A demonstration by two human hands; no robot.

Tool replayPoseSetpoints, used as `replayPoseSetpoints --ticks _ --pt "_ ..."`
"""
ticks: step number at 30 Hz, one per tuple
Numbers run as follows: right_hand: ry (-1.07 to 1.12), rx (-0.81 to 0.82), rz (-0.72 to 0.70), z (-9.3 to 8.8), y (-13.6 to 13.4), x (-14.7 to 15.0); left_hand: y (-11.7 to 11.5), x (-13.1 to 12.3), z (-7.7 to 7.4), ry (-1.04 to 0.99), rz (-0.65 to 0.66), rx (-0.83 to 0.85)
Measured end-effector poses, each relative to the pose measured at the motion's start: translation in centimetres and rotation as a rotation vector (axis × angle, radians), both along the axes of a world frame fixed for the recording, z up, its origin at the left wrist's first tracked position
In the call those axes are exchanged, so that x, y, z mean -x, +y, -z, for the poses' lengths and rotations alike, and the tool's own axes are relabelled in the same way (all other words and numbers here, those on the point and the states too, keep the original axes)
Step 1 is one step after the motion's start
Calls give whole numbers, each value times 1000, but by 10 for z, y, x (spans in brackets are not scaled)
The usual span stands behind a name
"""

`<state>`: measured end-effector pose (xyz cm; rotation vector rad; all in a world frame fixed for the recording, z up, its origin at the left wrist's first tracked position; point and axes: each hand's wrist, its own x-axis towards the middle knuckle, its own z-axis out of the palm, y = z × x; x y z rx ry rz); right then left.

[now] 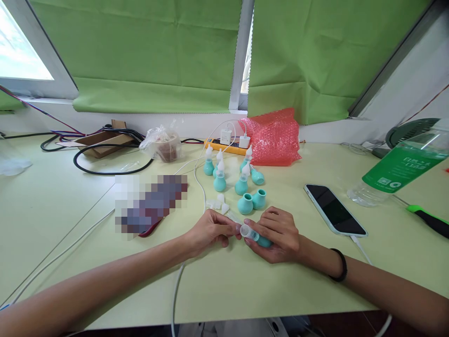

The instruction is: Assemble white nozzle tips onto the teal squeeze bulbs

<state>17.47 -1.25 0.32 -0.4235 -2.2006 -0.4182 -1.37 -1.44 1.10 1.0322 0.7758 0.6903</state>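
My right hand (277,234) is closed round a teal rubber bulb (264,241) with a clear plastic tip (246,230) at its mouth. My left hand (212,230) pinches that clear tip from the left, so both hands meet over the pale green table (224,285). Just beyond my hands lie two bare teal bulbs (251,201) and a few loose clear tips (218,202). Farther back stand several assembled bulbs with white tips (220,175).
A phone (335,209) on a cable lies to the right, with a lying clear bottle (396,171) with a green label beyond it. Pink bubble wrap (275,138), a power strip (228,146), a plastic bag (163,144) and black cables sit at the back. A white cable crosses the table front.
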Motion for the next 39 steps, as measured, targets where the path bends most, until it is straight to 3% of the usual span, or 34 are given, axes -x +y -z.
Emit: replayPoseSetpoints --ticks 13,19,31,39 --pt "-115 -37 -143 -4 -3 -2 6 6 -2 6 307 60" --pt "-67 -65 -86 -7 -1 -1 5 5 -3 -84 263 89" --pt "-127 -110 -77 -7 -1 -2 7 5 -2 4 197 52" --pt "-126 -87 -106 -10 -5 0 9 8 2 -12 303 50"
